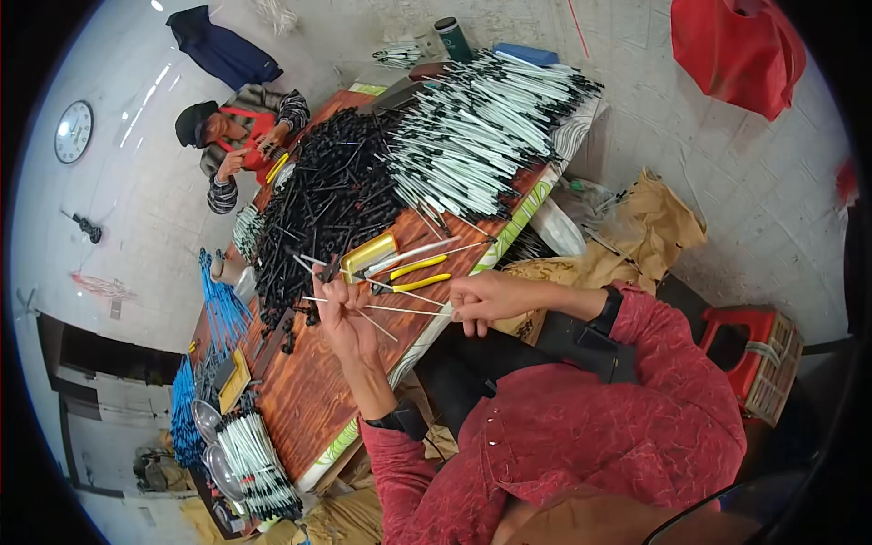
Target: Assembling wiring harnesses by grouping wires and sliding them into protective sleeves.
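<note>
You're in a workshop: black parts (327,173) heap up toward the far edge of your table (309,409), white rods (481,127) crowd its right end, pliers (420,272) lie by the near edge, and a co-worker (238,134) (hands busy too) works opposite.

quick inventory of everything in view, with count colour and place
table: 1, brown wood-look, centre
black parts: many, black, heaped on table
white rods: many, white with black ends, piled at far right
rod bundle: 1, white and black, lower left
blue rods: many, blue, table's left side
pliers: 1 pair by the hands, yellow handles
trays: 2, yellow, one near hands, one lower left
tumbler: 1, dark green, top
clock: 1, white face, left wall
crumpled paper: uncounted, brown, right of table
co-worker: 1, dark cap, across table
left hand, right hand: 2, bare, holding thin white rods
</note>
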A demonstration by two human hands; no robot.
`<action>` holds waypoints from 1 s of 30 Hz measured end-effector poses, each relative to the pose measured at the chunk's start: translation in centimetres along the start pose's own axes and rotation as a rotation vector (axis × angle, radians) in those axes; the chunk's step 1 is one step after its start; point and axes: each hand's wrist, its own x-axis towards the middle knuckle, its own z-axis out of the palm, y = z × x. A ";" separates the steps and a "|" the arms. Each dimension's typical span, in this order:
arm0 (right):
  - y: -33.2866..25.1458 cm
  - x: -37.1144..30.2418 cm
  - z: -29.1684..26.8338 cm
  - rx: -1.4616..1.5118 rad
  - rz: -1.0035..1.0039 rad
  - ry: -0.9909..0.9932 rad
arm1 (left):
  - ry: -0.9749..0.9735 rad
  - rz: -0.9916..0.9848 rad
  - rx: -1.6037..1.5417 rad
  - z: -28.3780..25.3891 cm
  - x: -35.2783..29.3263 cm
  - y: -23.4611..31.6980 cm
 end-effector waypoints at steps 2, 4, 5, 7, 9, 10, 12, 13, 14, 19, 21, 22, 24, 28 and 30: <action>-0.5 -0.2 -3.1 -0.739 -0.298 0.237 | 0.052 -0.023 -0.166 0.0 0.1 0.3; -0.6 0.2 -7.8 -0.878 -0.289 0.772 | 0.083 -0.036 -0.247 -0.8 -0.1 0.8; -1.3 0.1 -10.7 -0.968 -0.375 1.010 | 0.026 -0.048 -0.260 -1.3 -0.3 1.1; -1.2 -0.2 -16.3 -1.220 -0.340 1.309 | -0.092 -0.070 -0.290 -1.8 -0.5 1.4; -1.3 0.0 -18.6 -1.187 -0.228 1.141 | -0.084 -0.093 -0.286 -1.7 -0.8 1.4; -1.2 0.2 -19.4 -1.144 -0.120 0.973 | -0.074 -0.116 -0.278 -1.6 -1.0 1.4; -1.2 0.8 -20.8 -1.152 -0.107 0.971 | -0.068 -0.130 -0.271 -1.3 -1.1 1.3; -1.3 1.1 -21.4 -1.158 -0.093 0.967 | -0.049 -0.136 -0.253 -1.1 -1.3 1.3; -1.5 1.3 -22.1 -1.164 -0.079 0.965 | -0.032 -0.142 -0.234 -1.0 -1.4 1.2; -5.0 0.7 -24.0 0.116 -0.034 0.680 | -0.020 -0.135 -0.295 -1.9 -1.3 1.8; -5.7 1.0 -21.9 0.229 -0.145 0.620 | -0.034 -0.132 -0.269 -2.4 -1.2 1.6; -6.2 0.9 -20.8 0.281 -0.200 0.585 | -0.049 -0.133 -0.244 -2.6 -1.0 1.4; -6.0 0.9 -18.0 0.194 -0.230 0.470 | -0.042 -0.106 -0.214 -2.3 -1.3 1.5; -6.9 0.3 -11.1 -0.012 -0.201 0.228 | 0.123 -0.069 -0.084 -2.2 -0.2 0.8; -6.5 -0.2 -9.9 -0.018 -0.123 0.178 | 0.106 -0.075 -0.182 -3.1 0.8 1.0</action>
